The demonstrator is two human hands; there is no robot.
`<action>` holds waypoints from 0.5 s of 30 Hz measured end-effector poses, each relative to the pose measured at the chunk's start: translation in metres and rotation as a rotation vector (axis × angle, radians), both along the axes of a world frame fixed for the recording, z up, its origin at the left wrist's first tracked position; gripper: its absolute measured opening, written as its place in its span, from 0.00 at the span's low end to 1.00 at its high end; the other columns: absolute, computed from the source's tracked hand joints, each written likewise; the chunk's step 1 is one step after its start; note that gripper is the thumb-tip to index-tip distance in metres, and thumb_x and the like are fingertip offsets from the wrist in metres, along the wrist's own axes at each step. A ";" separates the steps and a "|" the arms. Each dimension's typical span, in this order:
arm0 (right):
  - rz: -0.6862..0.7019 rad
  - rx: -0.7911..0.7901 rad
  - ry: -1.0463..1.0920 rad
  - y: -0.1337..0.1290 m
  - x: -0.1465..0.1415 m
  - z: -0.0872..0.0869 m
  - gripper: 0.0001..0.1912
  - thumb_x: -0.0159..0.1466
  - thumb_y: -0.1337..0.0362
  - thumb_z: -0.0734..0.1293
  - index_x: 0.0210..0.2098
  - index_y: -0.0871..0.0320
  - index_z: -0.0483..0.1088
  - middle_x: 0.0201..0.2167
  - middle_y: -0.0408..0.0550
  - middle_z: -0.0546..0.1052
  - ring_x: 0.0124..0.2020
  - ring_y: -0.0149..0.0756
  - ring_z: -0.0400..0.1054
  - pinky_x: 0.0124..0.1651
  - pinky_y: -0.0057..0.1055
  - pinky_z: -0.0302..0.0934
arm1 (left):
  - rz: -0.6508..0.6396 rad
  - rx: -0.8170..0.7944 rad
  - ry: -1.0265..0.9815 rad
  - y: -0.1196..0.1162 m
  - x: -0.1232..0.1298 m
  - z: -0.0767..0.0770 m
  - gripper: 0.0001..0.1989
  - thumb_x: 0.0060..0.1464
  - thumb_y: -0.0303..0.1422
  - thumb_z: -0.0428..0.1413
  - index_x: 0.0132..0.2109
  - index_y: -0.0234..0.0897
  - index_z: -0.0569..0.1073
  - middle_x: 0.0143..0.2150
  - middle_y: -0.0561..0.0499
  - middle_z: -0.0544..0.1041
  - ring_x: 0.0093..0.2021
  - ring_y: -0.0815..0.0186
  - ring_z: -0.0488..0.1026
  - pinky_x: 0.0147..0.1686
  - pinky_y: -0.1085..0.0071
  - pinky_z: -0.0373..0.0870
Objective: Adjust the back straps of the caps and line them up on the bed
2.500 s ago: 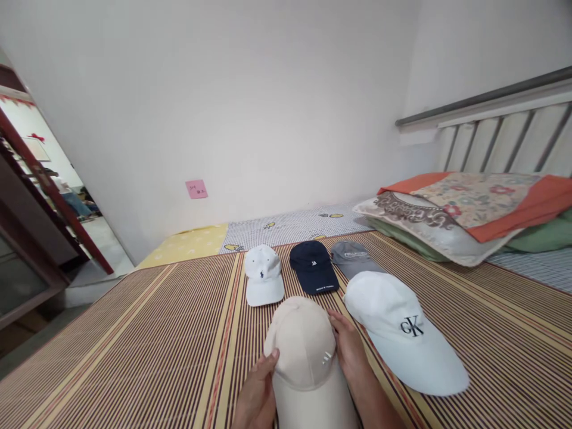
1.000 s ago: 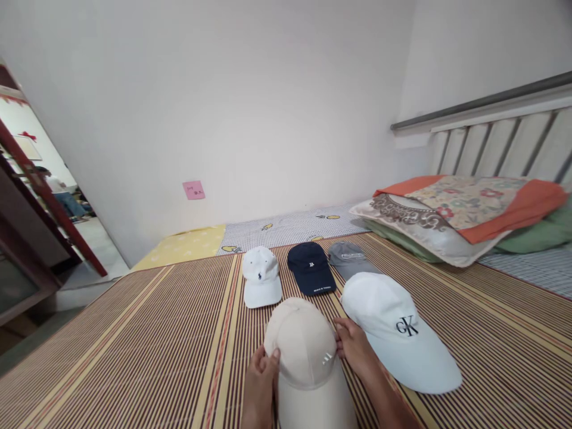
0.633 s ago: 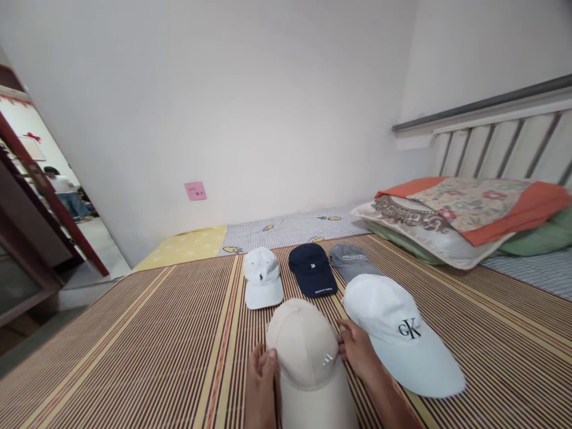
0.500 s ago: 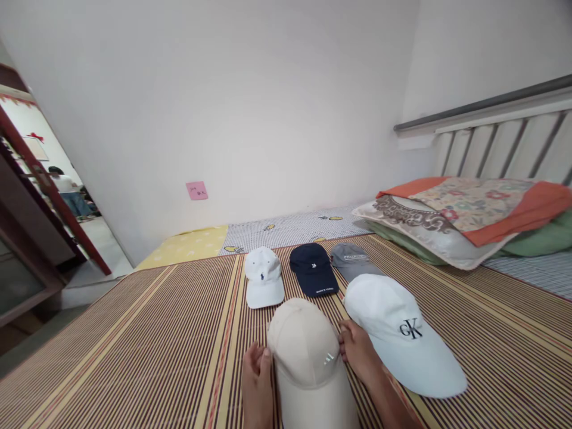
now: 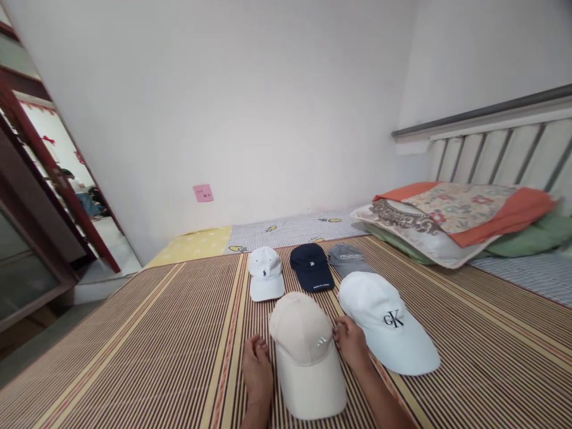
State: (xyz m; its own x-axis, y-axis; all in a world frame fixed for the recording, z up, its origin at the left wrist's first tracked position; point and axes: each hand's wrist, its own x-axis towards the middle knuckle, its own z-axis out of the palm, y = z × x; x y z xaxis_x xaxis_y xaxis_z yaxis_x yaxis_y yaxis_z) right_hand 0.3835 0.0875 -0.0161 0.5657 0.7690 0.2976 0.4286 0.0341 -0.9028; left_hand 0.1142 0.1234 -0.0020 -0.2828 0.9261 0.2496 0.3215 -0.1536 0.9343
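Observation:
A beige baseball cap (image 5: pixel 308 351) with a small silvery logo lies upright on the striped mat, brim towards me. My left hand (image 5: pixel 258 369) rests just left of it, fingers loosely curled and apart from the cap. On the other side, my right hand (image 5: pixel 352 342) has its bent fingertips close beside the beige crown; whether they touch it I cannot tell. It holds nothing visible. To its right is a white cap (image 5: pixel 379 313) with black CK-style letters. Behind stand a smaller white cap (image 5: pixel 265 274), a navy cap (image 5: pixel 311 268) and a grey cap (image 5: pixel 351 257).
Striped mat (image 5: pixel 147 345) covers the bed. At the back right lie stacked pillows (image 5: pixel 451 214) below a radiator (image 5: pixel 500 152). A pink note (image 5: pixel 203 193) is stuck to the wall. Through the doorway at the left, a person (image 5: pixel 84 193) is partly visible.
The view has shifted slightly, so more of the beige cap's brim shows. My left hand stands a little farther from the cap; my right hand stays beside it.

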 end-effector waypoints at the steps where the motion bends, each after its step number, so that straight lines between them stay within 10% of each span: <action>1: 0.040 0.009 -0.007 -0.005 -0.001 0.002 0.18 0.64 0.58 0.55 0.36 0.57 0.74 0.23 0.50 0.79 0.23 0.44 0.76 0.26 0.36 0.71 | -0.019 0.006 0.033 -0.003 -0.001 0.002 0.16 0.58 0.38 0.47 0.44 0.34 0.74 0.40 0.36 0.83 0.41 0.49 0.84 0.47 0.50 0.81; 9: 0.250 0.073 -0.191 -0.090 0.009 -0.004 0.16 0.65 0.57 0.61 0.43 0.56 0.79 0.47 0.59 0.83 0.52 0.53 0.77 0.58 0.52 0.71 | -0.320 0.021 0.478 -0.055 -0.049 0.013 0.26 0.60 0.40 0.51 0.62 0.37 0.77 0.71 0.40 0.70 0.71 0.48 0.66 0.71 0.50 0.61; 15: 0.265 0.007 -0.390 -0.123 0.018 -0.024 0.20 0.71 0.61 0.57 0.54 0.57 0.76 0.62 0.60 0.76 0.67 0.53 0.68 0.68 0.58 0.63 | -0.307 -0.054 0.792 -0.091 -0.091 0.000 0.30 0.64 0.44 0.47 0.70 0.43 0.70 0.75 0.46 0.66 0.75 0.44 0.59 0.73 0.43 0.57</action>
